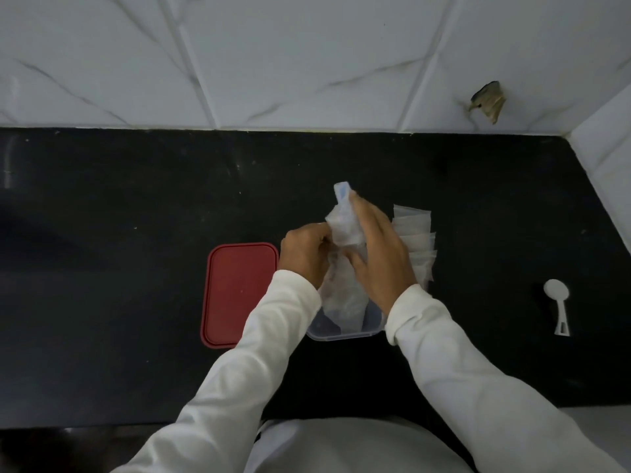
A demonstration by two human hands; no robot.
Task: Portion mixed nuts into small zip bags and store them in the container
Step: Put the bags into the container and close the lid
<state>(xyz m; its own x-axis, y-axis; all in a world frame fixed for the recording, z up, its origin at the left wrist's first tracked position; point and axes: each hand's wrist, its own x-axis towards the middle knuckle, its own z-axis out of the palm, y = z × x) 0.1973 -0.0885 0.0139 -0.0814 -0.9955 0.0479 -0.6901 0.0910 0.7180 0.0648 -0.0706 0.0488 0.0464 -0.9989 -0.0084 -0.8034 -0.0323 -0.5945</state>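
In the middle of the frame, just right of the red lid (239,295), the left hand (304,254) and right hand (379,247) both pinch a crumpled zip bag (345,230) over the clear container (341,336), and a loose pinch could drop it outside.

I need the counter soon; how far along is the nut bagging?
Done: red lid off, beside the clear container. In hand: left hand and right hand hold a plastic bag over it. Left: small zip bags stacked outside the container, scoop lying idle, lid not on.
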